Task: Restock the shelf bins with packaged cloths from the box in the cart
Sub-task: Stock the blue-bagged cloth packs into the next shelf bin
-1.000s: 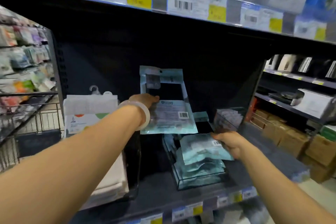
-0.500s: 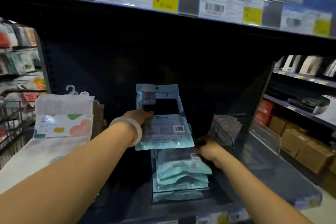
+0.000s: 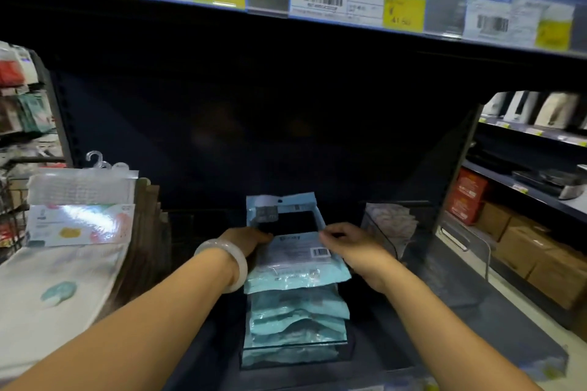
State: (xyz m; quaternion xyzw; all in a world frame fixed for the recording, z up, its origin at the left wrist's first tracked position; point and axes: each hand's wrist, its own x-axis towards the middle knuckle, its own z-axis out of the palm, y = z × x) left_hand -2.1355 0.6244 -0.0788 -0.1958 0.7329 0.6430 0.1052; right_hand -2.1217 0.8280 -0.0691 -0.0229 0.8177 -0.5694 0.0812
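Both hands, left hand (image 3: 246, 240) and right hand (image 3: 352, 246), pinch the side edges of a teal cloth packet (image 3: 295, 259) above the clear acrylic bin (image 3: 293, 351) near the shelf's front edge. Placement step in hand; judged next: lower it flat onto the stack and release

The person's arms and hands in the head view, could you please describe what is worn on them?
Both forearms are bare, with no sleeves reaching into view and no gloves on either hand. The left hand has a smooth, pale, milky-white bangle round its wrist, thick and rounded. The right hand and its wrist show no jewellery or watch.
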